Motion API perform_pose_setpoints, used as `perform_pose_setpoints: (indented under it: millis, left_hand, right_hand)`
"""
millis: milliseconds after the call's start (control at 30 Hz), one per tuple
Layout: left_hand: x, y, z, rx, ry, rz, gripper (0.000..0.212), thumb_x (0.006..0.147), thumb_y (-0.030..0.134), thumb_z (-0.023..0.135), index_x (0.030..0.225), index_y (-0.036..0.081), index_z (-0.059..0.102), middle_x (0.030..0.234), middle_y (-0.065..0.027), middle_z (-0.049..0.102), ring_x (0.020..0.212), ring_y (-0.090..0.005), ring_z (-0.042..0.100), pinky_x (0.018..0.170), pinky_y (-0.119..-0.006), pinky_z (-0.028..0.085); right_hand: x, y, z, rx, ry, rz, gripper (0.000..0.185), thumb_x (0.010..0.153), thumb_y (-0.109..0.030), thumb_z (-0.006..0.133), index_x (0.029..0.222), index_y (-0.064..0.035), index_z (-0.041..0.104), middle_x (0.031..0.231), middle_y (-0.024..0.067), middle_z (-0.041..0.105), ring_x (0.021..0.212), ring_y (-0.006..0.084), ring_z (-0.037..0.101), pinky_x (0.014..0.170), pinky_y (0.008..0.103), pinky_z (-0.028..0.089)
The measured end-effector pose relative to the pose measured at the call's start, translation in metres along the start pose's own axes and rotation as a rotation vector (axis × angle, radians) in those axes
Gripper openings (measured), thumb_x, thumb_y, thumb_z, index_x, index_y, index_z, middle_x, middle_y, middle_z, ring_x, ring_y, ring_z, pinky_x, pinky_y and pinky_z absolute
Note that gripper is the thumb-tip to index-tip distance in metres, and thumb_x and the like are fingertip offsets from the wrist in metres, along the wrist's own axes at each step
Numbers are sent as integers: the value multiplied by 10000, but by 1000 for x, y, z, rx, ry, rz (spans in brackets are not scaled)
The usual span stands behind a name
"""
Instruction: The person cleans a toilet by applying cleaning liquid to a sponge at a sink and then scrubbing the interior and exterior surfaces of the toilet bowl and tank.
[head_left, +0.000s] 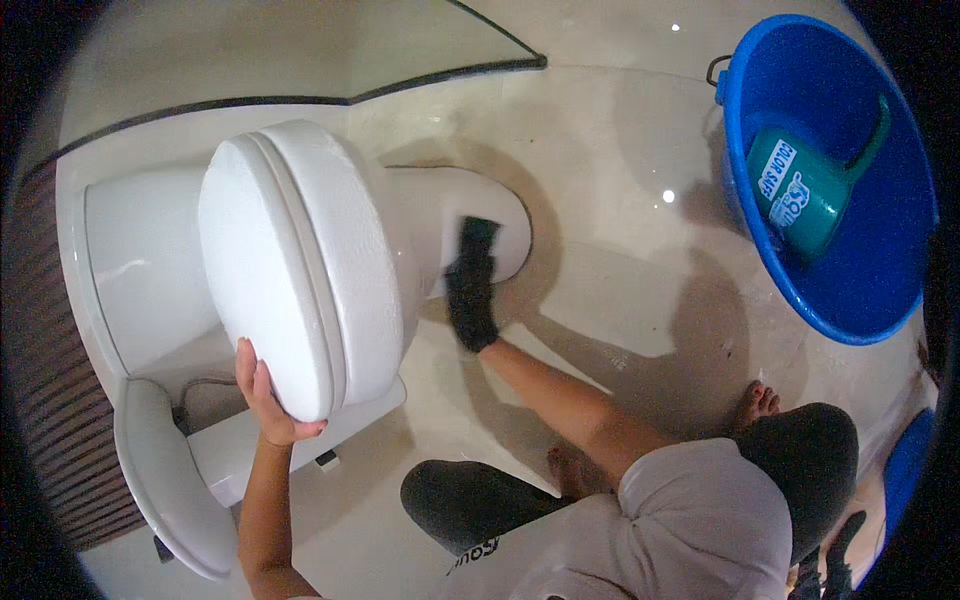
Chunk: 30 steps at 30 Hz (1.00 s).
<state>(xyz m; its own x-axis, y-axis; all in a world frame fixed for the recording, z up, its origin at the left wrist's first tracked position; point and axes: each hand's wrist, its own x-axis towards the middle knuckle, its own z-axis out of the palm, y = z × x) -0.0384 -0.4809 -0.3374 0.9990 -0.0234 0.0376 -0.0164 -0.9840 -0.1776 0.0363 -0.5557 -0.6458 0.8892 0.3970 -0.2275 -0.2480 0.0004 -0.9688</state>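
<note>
My left hand (266, 397) grips the near edge of the closed white toilet lid (255, 277), fingers on its top and thumb at the side. Under it, the side of the ceramic toilet bowl (352, 262) carries whitish streaks. A black covering (472, 300), a glove or cloth, hides my right hand, and its outline is blurred. That hand is at the side of the toilet's base (510, 225), low near the floor. A darker piece extends past the fingers, but I cannot tell whether it is held.
On the right, a blue bucket (780, 296) contains a green dipper (821, 202) with labels. My dark-clad knees (472, 502) and bare foot (761, 401) are close by on the tiled floor (600, 285). A thin hose (214, 381) runs behind the toilet; a slatted panel (75, 450) stands left.
</note>
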Motion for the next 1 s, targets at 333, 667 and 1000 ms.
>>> perform_pose_setpoints:
  millis: [333, 667, 1000]
  left_hand:
    - [-4, 6, 6, -11, 143, -52, 897, 665, 695, 506, 1245, 20, 391, 1283, -257, 348, 1187, -386, 353, 967, -482, 294]
    - [-10, -2, 42, -15, 728, -336, 347, 791, 280, 499, 1039, 59, 597, 1111, -123, 561, 1043, -284, 496, 910, -377, 359]
    - [-11, -6, 60, -470, 1120, -510, 192, 841, 144, 509, 911, 7, 624, 877, -76, 625, 809, -164, 585, 757, -265, 445]
  right_hand:
    - [-9, -36, 3, -183, -53, -450, 543, 784, -108, 474, 1264, 53, 276, 1262, 283, 312, 1165, 388, 305, 994, 465, 215]
    - [31, 16, -44, -633, -741, -1207, 492, 777, 4, 375, 1253, -115, 411, 1196, 173, 478, 1057, 342, 478, 913, 403, 378]
    - [36, -8, -28, -995, -743, -1354, 568, 772, 23, 348, 1316, -137, 320, 1276, 223, 381, 1160, 394, 383, 989, 432, 307]
